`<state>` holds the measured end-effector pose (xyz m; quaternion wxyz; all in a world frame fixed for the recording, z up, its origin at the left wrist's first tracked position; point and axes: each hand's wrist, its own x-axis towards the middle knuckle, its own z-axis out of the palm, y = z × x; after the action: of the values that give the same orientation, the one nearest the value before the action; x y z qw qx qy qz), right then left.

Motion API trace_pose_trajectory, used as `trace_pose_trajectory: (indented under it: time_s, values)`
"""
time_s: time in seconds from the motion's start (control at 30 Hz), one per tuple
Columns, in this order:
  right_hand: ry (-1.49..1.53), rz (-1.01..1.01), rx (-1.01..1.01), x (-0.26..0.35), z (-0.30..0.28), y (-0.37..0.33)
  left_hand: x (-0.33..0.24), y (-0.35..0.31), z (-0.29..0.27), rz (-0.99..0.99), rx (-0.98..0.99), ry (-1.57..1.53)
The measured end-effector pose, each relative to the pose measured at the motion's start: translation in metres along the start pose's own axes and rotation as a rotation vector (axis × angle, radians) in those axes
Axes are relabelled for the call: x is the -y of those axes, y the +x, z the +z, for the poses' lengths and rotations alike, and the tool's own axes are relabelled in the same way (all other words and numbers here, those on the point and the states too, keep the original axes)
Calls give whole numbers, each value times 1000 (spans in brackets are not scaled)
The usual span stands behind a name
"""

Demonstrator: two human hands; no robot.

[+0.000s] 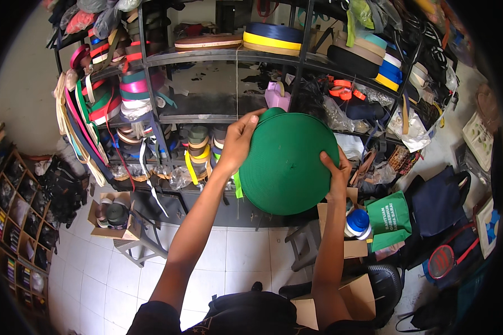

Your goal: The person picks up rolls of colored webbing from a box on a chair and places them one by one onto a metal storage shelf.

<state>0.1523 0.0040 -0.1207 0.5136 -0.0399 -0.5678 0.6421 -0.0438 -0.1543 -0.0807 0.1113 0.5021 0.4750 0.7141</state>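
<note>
A wide, flat roll of green webbing (288,162) is held up in front of the shelving, its round wound face toward me. My left hand (239,142) grips its upper left rim, close to a small curled green part (271,114) at the top edge. On the right rim, my right hand (337,174) is closed with the thumb lying on the face and the other fingers partly hidden behind. Just beyond the roll, a purple tape dispenser (277,96) sits on the middle shelf (207,118).
Rolls of yellow and blue webbing (273,40) and a brown roll (208,42) lie on the upper shelf. More strap rolls (137,89) crowd the left. Below stand a stool (142,248) carrying a box of rolls (116,215), and a green bag (390,220) at right.
</note>
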Motion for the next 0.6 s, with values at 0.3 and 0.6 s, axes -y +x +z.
trace_pose_trajectory:
  time_s: [0.3,0.6]
  values:
    - [-19,-7,25,-29,-22,46,20,31,15,-45,-127,-113]
    - [-28,62,102,-41,-32,71,44,51,6,-21,100,231]
